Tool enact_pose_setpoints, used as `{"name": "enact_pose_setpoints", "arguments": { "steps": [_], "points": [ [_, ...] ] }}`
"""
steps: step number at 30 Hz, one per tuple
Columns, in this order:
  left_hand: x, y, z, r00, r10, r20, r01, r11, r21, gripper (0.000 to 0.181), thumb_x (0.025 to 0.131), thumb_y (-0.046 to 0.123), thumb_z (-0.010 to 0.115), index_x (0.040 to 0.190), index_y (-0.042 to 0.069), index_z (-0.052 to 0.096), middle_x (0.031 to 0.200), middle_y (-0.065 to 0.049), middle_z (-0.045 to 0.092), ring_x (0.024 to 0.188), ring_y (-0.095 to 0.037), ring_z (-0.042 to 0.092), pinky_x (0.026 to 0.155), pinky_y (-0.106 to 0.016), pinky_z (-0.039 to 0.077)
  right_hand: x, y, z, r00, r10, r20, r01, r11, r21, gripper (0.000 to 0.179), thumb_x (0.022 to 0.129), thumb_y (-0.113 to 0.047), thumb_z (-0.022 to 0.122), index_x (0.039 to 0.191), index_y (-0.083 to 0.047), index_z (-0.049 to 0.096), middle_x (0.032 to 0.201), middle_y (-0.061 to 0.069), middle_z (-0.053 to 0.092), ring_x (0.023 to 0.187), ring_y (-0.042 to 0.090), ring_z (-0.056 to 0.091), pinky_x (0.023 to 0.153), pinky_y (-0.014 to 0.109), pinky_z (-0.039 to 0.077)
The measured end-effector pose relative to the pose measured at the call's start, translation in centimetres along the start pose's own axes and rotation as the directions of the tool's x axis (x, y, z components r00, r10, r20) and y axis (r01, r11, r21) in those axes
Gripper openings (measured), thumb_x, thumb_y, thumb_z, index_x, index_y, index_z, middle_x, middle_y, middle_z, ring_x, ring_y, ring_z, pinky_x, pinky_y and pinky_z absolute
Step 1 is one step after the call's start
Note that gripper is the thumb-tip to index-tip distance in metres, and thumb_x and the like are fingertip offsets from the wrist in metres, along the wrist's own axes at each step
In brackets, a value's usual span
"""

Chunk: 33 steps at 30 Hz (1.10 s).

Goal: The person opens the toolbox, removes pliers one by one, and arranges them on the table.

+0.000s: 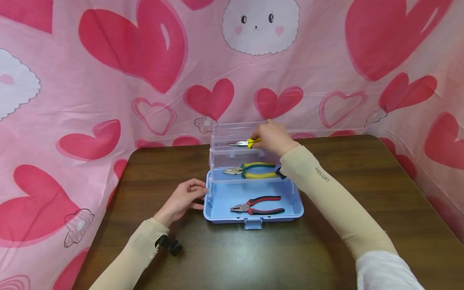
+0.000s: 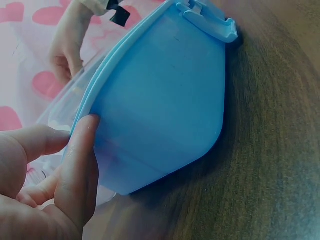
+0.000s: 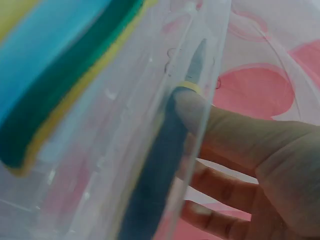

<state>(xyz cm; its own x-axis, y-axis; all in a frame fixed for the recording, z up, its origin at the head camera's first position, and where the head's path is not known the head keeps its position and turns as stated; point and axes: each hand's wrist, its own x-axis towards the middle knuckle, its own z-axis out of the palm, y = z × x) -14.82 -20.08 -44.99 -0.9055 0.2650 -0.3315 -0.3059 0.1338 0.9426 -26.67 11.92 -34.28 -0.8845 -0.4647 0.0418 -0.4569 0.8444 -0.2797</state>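
Note:
A blue toolbox (image 1: 224,220) with clear fold-out trays stands open on the table. My left hand (image 1: 183,199) pinches its left rim; in the left wrist view a fingertip (image 2: 89,125) presses the outer blue wall. My right hand (image 1: 273,137) holds yellow-handled long-nose pliers (image 1: 237,143) at the upper clear tray, tips pointing left. Through the clear plastic in the right wrist view, the thumb lies on their dark handle (image 3: 157,165). Combination pliers with green and yellow handles (image 1: 259,175) lie in the lower tray. Red-and-black-handled pliers (image 1: 240,208) lie on the box bottom.
The dark wooden table (image 1: 253,257) surrounds the toolbox. A pink heart-patterned cloth (image 1: 203,52) hangs behind and at both sides, close to the raised trays. The box's front latch (image 1: 253,224) hangs down over the front edge.

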Motion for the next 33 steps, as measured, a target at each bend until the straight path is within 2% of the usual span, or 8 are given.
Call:
{"name": "enact_pose_setpoints", "arguments": {
  "steps": [7,11,19,28,33],
  "points": [
    [0.0,0.1,-0.1,1.000,-0.001,-0.007,0.001,1.000,0.001,0.032,0.101,0.011,0.068,0.125,-0.004,0.055,0.105,-0.011,0.074,0.087,-0.022,0.071,0.073,-0.039,0.065,0.9,-0.4,-0.4,0.998,0.007,0.060,-0.002,0.996,-0.085,0.034,0.083,-0.024,0.089,0.113,-0.010,0.081,0.105,0.007,0.074,0.104,0.028,0.054,0.093,0.044,0.049],
    [0.0,0.1,-0.1,1.000,-0.002,-0.008,0.002,1.000,0.003,0.032,0.101,0.011,0.069,0.125,-0.004,0.055,0.105,-0.012,0.074,0.088,-0.022,0.070,0.074,-0.039,0.065,0.9,-0.2,-0.4,0.998,-0.014,0.069,0.020,0.996,-0.086,0.035,0.084,-0.025,0.089,0.114,-0.011,0.080,0.108,0.007,0.072,0.107,0.027,0.053,0.096,0.044,0.048],
    [0.1,-0.1,0.0,1.000,-0.008,-0.008,0.008,1.000,-0.001,0.033,0.101,0.013,0.069,0.126,-0.003,0.055,0.107,-0.012,0.074,0.089,-0.023,0.070,0.074,-0.040,0.065,0.5,0.6,-0.3,0.998,-0.057,0.030,0.060,0.992,-0.110,0.041,0.084,-0.030,0.088,0.119,-0.011,0.078,0.116,0.011,0.063,0.115,0.030,0.050,0.100,0.051,0.046],
    [0.0,-0.2,-0.1,1.000,-0.017,-0.010,0.017,1.000,-0.009,0.032,0.101,0.013,0.069,0.125,-0.002,0.055,0.108,-0.012,0.074,0.089,-0.023,0.071,0.075,-0.039,0.065,-0.1,1.3,0.2,0.991,-0.124,-0.047,0.115,0.981,-0.157,0.043,0.088,-0.033,0.085,0.123,-0.012,0.073,0.122,0.008,0.070,0.116,0.030,0.059,0.108,0.055,0.044],
    [0.0,-0.1,-0.1,1.000,-0.013,-0.010,0.013,1.000,-0.013,0.032,0.101,0.013,0.069,0.125,-0.002,0.055,0.108,-0.011,0.075,0.089,-0.023,0.071,0.074,-0.039,0.065,-0.5,1.2,-0.3,0.988,-0.131,-0.079,0.118,0.981,-0.152,0.049,0.089,-0.034,0.084,0.130,-0.012,0.069,0.124,0.011,0.066,0.115,0.031,0.056,0.100,0.052,0.050]
  ]
}}
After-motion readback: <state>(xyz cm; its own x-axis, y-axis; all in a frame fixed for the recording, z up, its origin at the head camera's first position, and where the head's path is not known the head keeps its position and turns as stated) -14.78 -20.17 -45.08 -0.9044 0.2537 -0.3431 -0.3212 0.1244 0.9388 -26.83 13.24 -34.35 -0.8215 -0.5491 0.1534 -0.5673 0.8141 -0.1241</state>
